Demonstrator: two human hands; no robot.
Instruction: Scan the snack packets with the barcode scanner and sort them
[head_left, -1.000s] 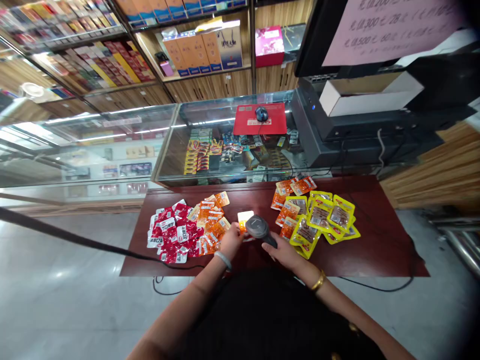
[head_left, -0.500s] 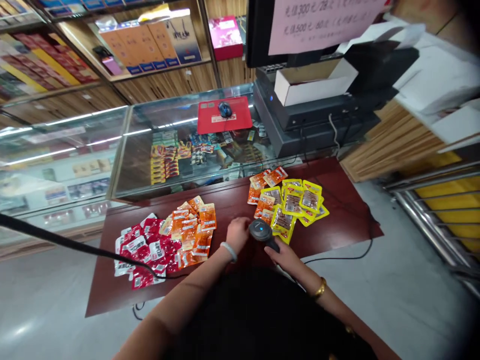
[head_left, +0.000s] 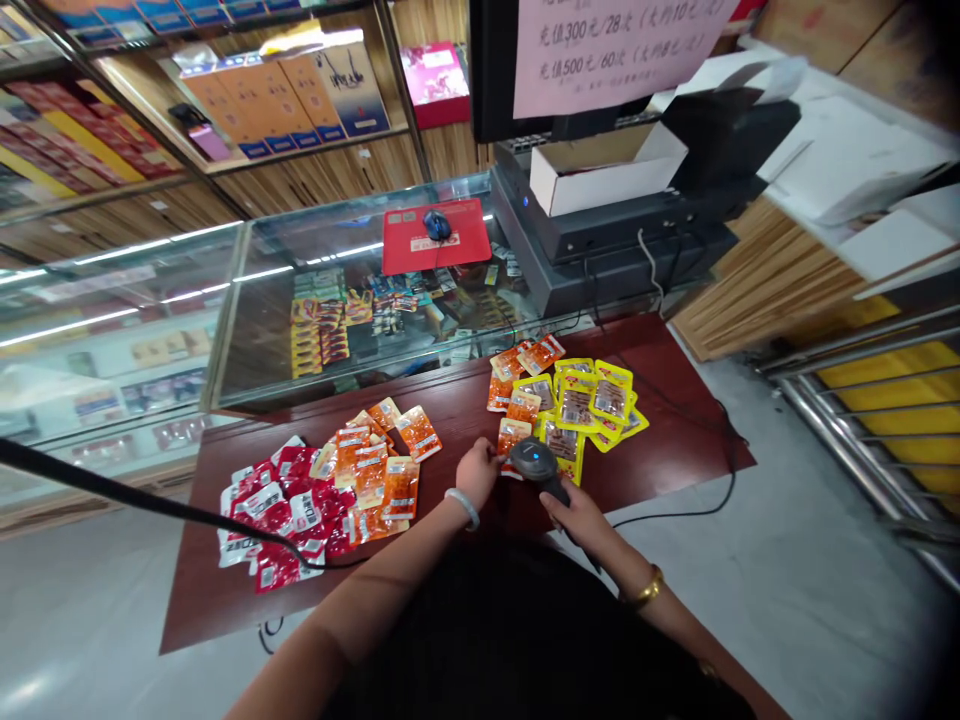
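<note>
My right hand [head_left: 576, 508] is wrapped around the handle of a dark handheld barcode scanner [head_left: 534, 458], its head pointing away from me above the table. My left hand [head_left: 480, 472] is beside it, fingers pinched at the lower left edge of an orange snack packet [head_left: 514, 436]. The scanner head covers part of that packet's lower end. Just beyond lie more orange packets [head_left: 523, 406] and a pile of yellow-edged packets [head_left: 576, 403]. To the left are a heap of orange packets [head_left: 370, 474] and a heap of red and white packets [head_left: 279, 513].
Everything lies on a dark red tabletop [head_left: 442, 500]. Behind it stands a glass display counter [head_left: 262, 330] with a red mouse pad [head_left: 472, 245], a mouse [head_left: 436, 225] and a dark till unit [head_left: 570, 285]. A black cable [head_left: 150, 500] crosses at left; metal railings [head_left: 847, 440] stand at right.
The view has shifted slightly. An orange packet by my left fingers shows more beside the scanner. The scanner has moved a little right, and a packet atop the left orange heap lies at a different angle.
</note>
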